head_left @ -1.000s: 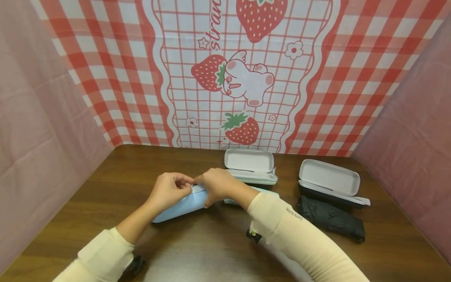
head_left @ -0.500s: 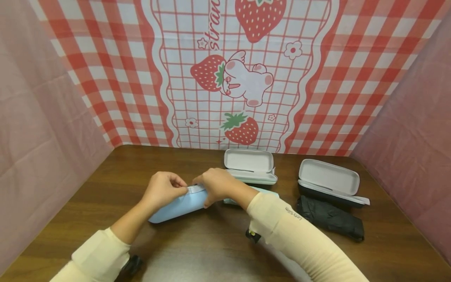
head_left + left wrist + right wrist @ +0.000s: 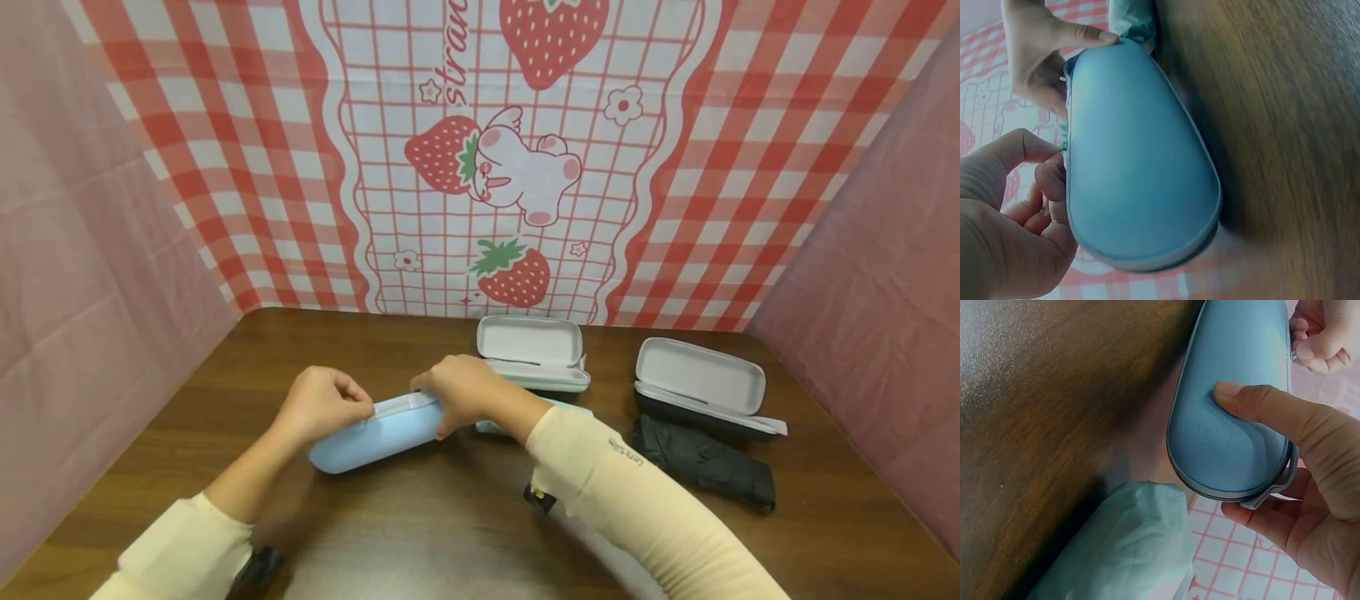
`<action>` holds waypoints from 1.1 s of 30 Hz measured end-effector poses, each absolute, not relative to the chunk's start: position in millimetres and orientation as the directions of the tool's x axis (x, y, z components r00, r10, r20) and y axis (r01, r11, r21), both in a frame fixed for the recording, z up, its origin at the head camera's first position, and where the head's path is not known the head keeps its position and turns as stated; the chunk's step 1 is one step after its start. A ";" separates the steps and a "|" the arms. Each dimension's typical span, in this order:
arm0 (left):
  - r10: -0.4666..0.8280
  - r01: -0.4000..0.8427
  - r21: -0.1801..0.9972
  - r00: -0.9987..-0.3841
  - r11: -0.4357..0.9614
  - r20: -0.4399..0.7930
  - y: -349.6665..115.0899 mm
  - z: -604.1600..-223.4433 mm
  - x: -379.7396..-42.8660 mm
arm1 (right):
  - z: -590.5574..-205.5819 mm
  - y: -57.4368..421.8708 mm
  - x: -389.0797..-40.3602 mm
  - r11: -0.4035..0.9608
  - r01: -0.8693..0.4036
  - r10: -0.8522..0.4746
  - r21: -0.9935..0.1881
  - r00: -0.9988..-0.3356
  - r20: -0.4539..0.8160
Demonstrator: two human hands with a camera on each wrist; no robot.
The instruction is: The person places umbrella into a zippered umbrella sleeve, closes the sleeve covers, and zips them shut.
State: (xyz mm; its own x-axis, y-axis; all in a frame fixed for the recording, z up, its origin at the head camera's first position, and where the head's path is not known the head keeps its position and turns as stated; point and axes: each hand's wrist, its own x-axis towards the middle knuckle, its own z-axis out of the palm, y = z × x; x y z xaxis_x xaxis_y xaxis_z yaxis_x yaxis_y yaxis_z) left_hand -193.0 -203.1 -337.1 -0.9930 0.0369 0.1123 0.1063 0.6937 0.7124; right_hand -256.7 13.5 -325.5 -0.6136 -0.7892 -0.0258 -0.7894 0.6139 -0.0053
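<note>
A person's two bare hands work at a blue case (image 3: 378, 442) above or on a wooden table (image 3: 420, 533), the left hand (image 3: 321, 407) pinching what looks like a small zip pull (image 3: 1064, 149) at the seam, the right hand (image 3: 459, 389) clamped around the case's opposite end, thumb flat on its near face. The likeliest trouble is at the pull: so small a tab could slip from the fingertips if drawn at an angle, or the zip could jam on lining caught in its teeth. The grey strap (image 3: 1277, 489), looped at the right hand's end of the case, might snag should it stray into the seam. Only the right hand appears to steady the case, so a slackened grip could let it swing or tip. The case lies between the hands, bridging them, seam uppermost; whether its underside touches the table cannot be told. Right of the case, behind the right forearm, sits a pale green bundle (image 3: 1132, 550); beyond that stands an open pale green case (image 3: 530, 343). Farther right of the blue case are an open black case (image 3: 701, 377) and a black bundle (image 3: 705, 468).
</note>
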 end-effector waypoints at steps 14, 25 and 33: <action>-0.010 0.038 0.706 -0.998 0.708 0.063 -232.7 -338.1 -189.0 | -321.5 18.4 -259.4 0.612 -0.791 -0.791 -0.012 -0.611 -0.039; 0.002 -0.024 0.749 -0.999 0.662 -0.034 -261.8 -343.6 -193.8 | -322.0 21.5 -264.2 0.631 -0.775 -0.776 -0.043 -0.628 -0.060; 0.009 -0.092 0.820 -0.993 0.565 -0.118 -274.1 -353.6 -198.5 | -325.5 19.3 -268.7 0.654 -0.751 -0.756 -0.085 -0.649 -0.086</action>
